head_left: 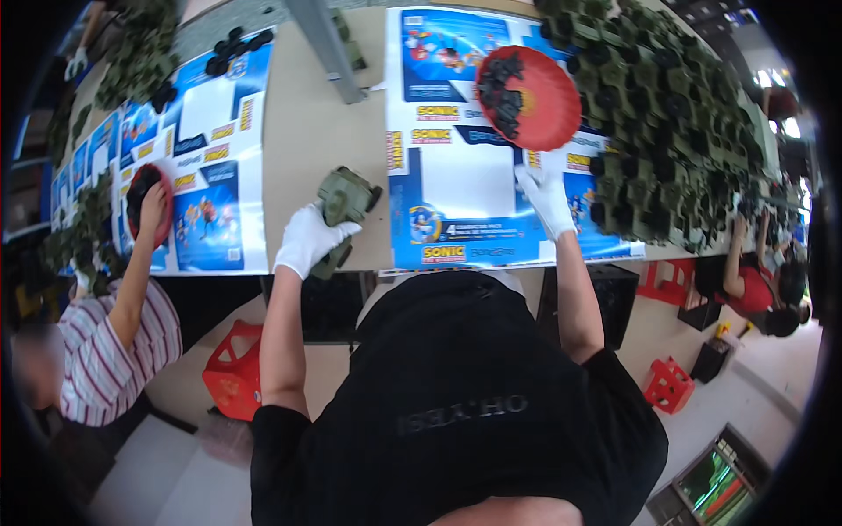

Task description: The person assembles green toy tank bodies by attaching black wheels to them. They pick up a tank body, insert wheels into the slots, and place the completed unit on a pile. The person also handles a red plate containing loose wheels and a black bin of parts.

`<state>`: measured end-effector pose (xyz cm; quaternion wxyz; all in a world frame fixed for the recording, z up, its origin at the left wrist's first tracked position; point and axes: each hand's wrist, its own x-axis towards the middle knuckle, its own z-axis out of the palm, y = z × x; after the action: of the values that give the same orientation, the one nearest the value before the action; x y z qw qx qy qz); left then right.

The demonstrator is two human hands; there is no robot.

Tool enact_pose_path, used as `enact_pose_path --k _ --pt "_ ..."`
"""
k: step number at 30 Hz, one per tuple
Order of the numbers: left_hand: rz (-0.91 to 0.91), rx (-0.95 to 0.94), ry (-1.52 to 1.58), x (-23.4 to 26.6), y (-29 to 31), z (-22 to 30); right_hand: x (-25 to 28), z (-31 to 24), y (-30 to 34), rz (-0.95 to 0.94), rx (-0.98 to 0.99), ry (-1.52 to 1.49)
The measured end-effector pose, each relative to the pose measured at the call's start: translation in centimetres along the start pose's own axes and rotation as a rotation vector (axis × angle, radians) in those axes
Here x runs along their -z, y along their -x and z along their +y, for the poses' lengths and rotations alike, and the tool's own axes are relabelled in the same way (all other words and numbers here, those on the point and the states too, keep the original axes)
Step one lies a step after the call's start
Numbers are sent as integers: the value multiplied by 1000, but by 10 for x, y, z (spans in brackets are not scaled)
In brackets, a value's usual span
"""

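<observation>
My left hand (313,238), in a white glove, is closed round an olive-green toy military vehicle (347,196) with dark wheels, just above the table's near edge. Part of the toy below the thumb is covered by the glove. My right hand (547,202), also gloved in white, is over a blue-and-white printed sheet (469,195). Its fingers stretch forward, and nothing shows in them. Beyond that hand stands a red scalloped bowl (553,105) holding small black parts (502,95) along its left side.
Many green toy vehicles (653,131) crowd the table at right; more lie at far left. A grey metal post (324,48) rises ahead. Beside me on the left, a person in a striped shirt (118,351) reaches into another red bowl (163,230). Red stools (235,373) stand below.
</observation>
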<state>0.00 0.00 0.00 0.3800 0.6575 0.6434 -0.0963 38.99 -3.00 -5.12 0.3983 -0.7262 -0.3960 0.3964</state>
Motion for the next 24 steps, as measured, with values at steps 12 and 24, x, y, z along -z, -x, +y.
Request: enact_pose_path --k 12,24 --pt "-32 -214 -313 -155 -38 157 31 40 -200 -161 56 723" --pt "260 -358 719 -140 15 223 92 -11 -46 -185 57 -249"
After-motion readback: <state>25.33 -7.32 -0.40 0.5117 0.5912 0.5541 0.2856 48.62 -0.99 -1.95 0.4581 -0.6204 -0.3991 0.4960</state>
